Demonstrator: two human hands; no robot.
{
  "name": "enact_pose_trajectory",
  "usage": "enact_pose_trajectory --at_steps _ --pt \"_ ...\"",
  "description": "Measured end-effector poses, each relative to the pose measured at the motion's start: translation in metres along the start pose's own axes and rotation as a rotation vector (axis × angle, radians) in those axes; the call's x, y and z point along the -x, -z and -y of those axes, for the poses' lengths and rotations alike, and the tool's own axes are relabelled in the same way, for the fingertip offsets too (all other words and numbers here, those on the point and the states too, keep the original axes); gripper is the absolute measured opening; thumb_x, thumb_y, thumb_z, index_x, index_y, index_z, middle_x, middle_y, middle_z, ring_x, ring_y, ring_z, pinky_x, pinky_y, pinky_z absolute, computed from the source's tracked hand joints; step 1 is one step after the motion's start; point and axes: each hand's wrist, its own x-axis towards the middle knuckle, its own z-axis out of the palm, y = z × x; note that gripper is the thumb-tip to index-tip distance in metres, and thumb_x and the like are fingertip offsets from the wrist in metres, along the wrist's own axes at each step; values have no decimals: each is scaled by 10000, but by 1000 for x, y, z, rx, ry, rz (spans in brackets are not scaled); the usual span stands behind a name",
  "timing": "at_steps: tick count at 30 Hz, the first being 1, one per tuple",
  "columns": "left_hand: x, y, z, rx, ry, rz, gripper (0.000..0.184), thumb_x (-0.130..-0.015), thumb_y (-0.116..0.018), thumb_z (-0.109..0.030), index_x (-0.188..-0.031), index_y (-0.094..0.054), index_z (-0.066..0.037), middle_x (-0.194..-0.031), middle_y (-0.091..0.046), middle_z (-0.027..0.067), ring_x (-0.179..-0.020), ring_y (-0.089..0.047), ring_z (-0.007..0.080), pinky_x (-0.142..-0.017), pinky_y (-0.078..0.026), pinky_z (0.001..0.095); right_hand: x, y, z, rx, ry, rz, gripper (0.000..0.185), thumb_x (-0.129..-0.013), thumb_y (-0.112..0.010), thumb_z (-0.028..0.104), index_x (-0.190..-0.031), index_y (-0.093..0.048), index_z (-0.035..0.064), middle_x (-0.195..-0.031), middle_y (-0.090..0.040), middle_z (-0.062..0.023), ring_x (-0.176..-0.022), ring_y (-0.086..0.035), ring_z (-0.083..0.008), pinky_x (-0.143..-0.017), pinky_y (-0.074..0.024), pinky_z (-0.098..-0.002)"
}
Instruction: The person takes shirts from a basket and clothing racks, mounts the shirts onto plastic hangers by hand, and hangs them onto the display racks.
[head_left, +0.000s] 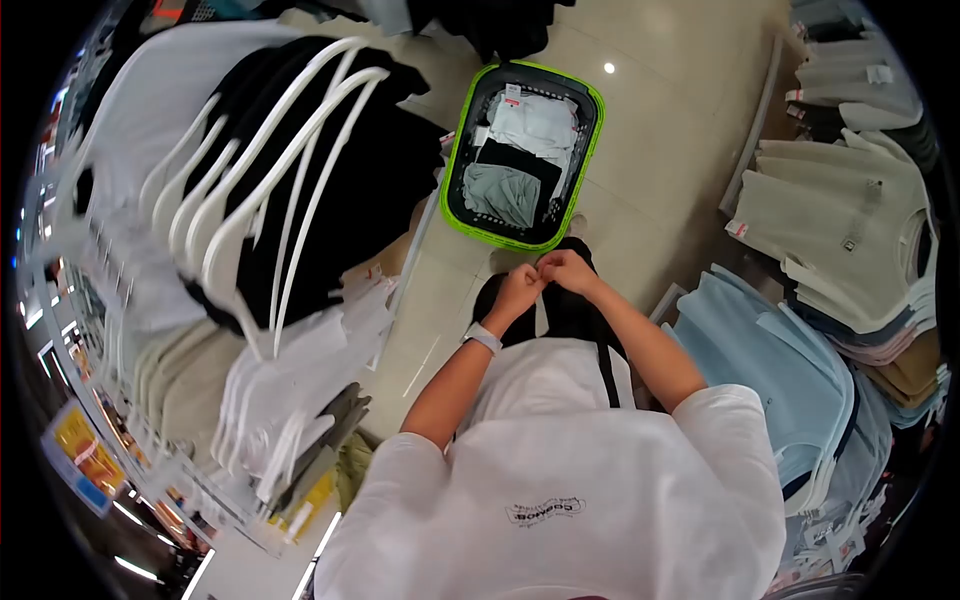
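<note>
My left hand [519, 291] and my right hand [568, 270] meet in front of my waist, fingertips pressed together. Both are closed; anything pinched between them is too small to make out. A pale band [482, 337] circles my left wrist. Just beyond my hands, on the floor, stands a dark shopping basket with a bright green rim [510, 243]. Folded clothes lie inside: a white garment [533, 122] with a tag, a black one [545, 170] and a grey-green one [502, 194]. Neither hand touches the basket.
On the left, a rack carries black garments [360, 170] and several white hangers [285, 140]. Along the right hang beige shirts [830, 220] and light blue shirts [765, 355]. Dark clothing [500, 25] hangs beyond the basket. Tiled floor [670, 130] runs between the racks.
</note>
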Motion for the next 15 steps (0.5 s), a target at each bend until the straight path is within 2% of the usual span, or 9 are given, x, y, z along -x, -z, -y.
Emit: enact_pose_trajectory --at_steps 1,2,3,5,6,9,10,12,15 --pt "-9 2 -7 -408 -121 -155 121 -785 -613 -105 -853 -555 -24 -687 -572 67 -663 -581 229 -563 -440 379 -12 8 1 171 -7 -125 255 -710 -625 233 -833 -682 16 -784 -667 -160 -755 -659 -268 -699 -504 -362" --pt "-15 3 -10 -914 -238 -188 164 -770 -599 -125 -906 -576 -36 -892 -592 127 -917 -560 301 -799 -431 437 -28 14 -1 230 -48 -152 244 -708 -621 230 -820 -680 20 -793 -665 -165 -766 -652 -298 -712 -503 -382" --pt "-35 5 -1 -922 -253 -166 164 -770 -599 -125 -906 -576 -36 -892 -592 127 -917 -560 301 -799 -431 437 -47 24 -9 297 -88 -178 234 -707 -618 228 -807 -677 24 -802 -663 -171 -778 -645 -327 -724 -502 -402" --pt "-81 11 36 -1277 -735 60 239 -744 -595 -139 -960 -579 -37 -1049 -549 137 -1106 -465 301 -994 -308 444 -95 32 -32 360 -97 -197 236 -702 -629 201 -853 -664 23 -802 -655 -165 -803 -636 -330 -727 -502 -398" --pt "-105 13 51 -1296 -792 20 262 -738 -584 -122 -984 -571 -30 -1068 -541 144 -1130 -452 299 -1043 -261 426 -123 32 -46 431 -92 -207 254 -697 -640 175 -899 -651 22 -803 -647 -159 -829 -628 -333 -730 -502 -394" --pt "-196 26 112 -1321 -618 -28 317 -736 -587 -122 -1037 -553 -28 -1091 -535 147 -1142 -442 296 -1032 -270 442 -198 22 -89 482 108 -422 383 -686 -663 174 -1038 -587 44 -931 -598 -159 -888 -601 -347 -738 -502 -415" --pt "-219 32 124 -1325 -504 -50 382 -732 -604 -152 -1083 -527 -24 -1125 -516 151 -1154 -431 298 -1032 -268 448 -215 18 -91 483 105 -404 383 -686 -663 174 -1038 -587 44 -931 -598 -159 -888 -601 -347 -738 -502 -415" --pt "-255 38 135 -1280 -313 -121 605 -708 -660 -260 -1208 -427 -11 -1220 -450 165 -1183 -399 305 -1029 -264 468 -242 9 -94 552 74 -462 568 -666 -700 187 -1177 -472 90 -1103 -487 -177 -913 -581 -373 -726 -506 -440" --pt "-294 35 158 -1455 -352 -171 610 -727 -660 -329 -1208 -445 -21 -1248 -439 158 -1176 -397 300 -1022 -267 465 -267 -2 -91 596 -37 -413 644 -656 -718 196 -1215 -408 118 -1206 -389 -222 -900 -576 -415 -706 -506 -469"
